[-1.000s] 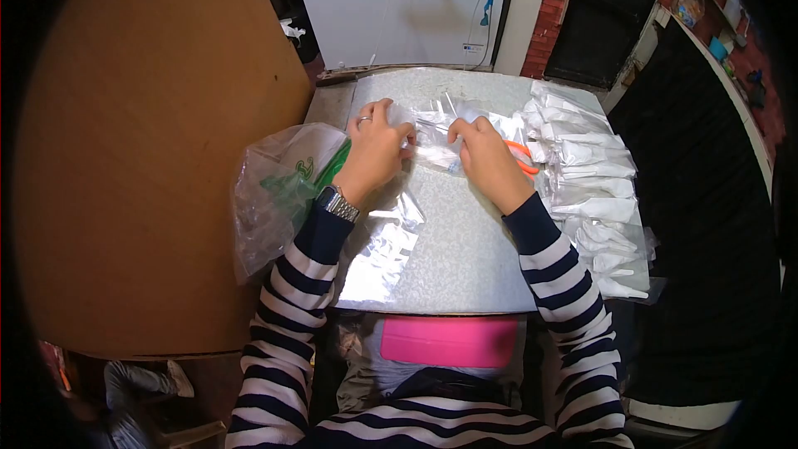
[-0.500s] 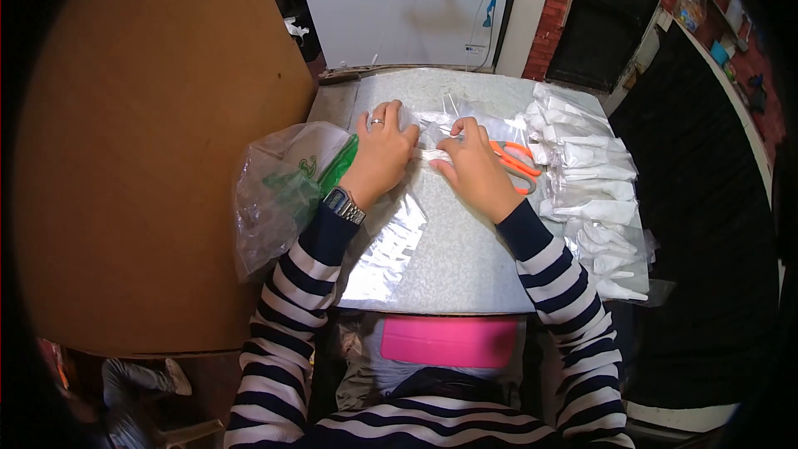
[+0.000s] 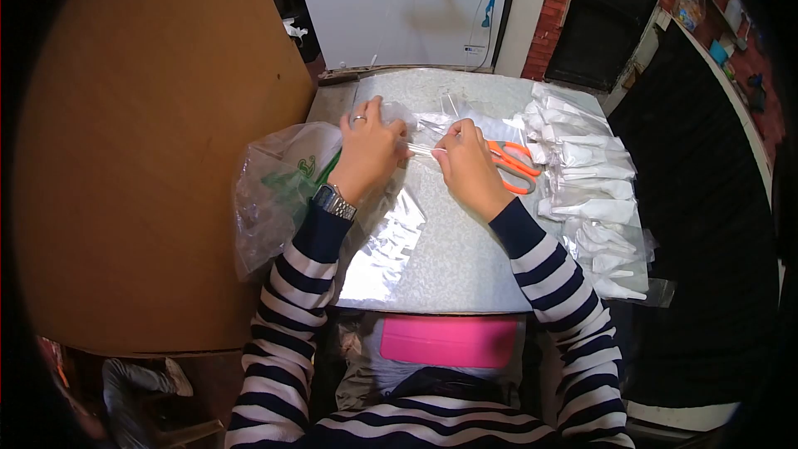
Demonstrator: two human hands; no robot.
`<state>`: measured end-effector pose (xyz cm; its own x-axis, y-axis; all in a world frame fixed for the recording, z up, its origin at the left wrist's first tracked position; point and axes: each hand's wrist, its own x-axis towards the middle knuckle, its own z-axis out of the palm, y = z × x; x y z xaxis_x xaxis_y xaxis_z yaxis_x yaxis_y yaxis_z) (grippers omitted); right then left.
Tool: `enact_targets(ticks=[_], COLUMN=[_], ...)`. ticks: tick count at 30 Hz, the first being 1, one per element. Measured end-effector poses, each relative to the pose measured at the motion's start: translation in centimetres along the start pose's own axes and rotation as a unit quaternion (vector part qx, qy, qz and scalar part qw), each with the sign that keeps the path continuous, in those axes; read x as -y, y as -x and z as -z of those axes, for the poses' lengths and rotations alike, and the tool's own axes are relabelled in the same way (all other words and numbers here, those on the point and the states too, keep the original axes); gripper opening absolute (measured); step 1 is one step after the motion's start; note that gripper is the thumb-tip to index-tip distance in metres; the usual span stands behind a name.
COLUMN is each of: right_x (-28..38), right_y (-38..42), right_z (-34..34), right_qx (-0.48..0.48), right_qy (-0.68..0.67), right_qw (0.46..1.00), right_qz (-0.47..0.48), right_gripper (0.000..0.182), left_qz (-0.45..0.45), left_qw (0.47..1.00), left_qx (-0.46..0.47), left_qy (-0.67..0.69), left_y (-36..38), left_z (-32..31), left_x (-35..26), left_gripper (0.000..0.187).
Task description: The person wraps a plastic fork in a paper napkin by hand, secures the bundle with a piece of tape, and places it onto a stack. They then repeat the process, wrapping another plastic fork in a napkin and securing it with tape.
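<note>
A thin, whitish clear plastic strip (image 3: 422, 150) runs between my two hands over the table. One end is at the thumb and fingertips of my left hand (image 3: 366, 154), whose other fingers curl over crumpled clear plastic. My right hand (image 3: 470, 168) pinches the other end between thumb and fingers. Scissors with orange and grey handles (image 3: 532, 173) lie just right of my right hand, partly hidden behind it. Beneath and below my left forearm is a shiny clear plastic sheet (image 3: 384, 245). A large clear bag with green print (image 3: 278, 187) rests against my left wrist.
Several clear bags with white contents (image 3: 590, 187) line the table's right side. A pale patterned table (image 3: 465, 258) lies under my hands, with a pink object (image 3: 449, 341) below its front edge. A brown panel (image 3: 166, 158) stands at left, a white appliance (image 3: 399, 17) beyond.
My left hand has shifted left, and a longer stretch of the strip shows between my hands. My right hand has moved slightly left.
</note>
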<state>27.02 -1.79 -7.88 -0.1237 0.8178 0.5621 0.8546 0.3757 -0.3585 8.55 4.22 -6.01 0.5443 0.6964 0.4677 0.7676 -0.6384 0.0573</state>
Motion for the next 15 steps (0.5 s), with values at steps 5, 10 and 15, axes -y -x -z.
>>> enact_targets(ticks=[5,10,15], right_x=[-0.3,-1.0,-0.8], right_y=[-0.1,-0.2,-0.3], right_z=[0.4,0.3,0.5], right_qx=[0.013,-0.004,-0.002], right_qy=[-0.004,-0.027,-0.018], right_qw=[0.999,0.996,0.995], right_qz=[-0.052,-0.080,-0.094], right_gripper=[0.015,0.016,0.018], left_qz=[0.093,0.093,0.111], left_qw=[0.995,0.995,0.993], left_qx=[0.014,-0.028,-0.030], left_qy=[0.035,0.030,0.035], left_y=[-0.1,0.1,0.0], left_z=[0.9,0.3,0.6], left_x=[0.2,0.7,0.6], left_gripper=[0.030,0.026,0.026])
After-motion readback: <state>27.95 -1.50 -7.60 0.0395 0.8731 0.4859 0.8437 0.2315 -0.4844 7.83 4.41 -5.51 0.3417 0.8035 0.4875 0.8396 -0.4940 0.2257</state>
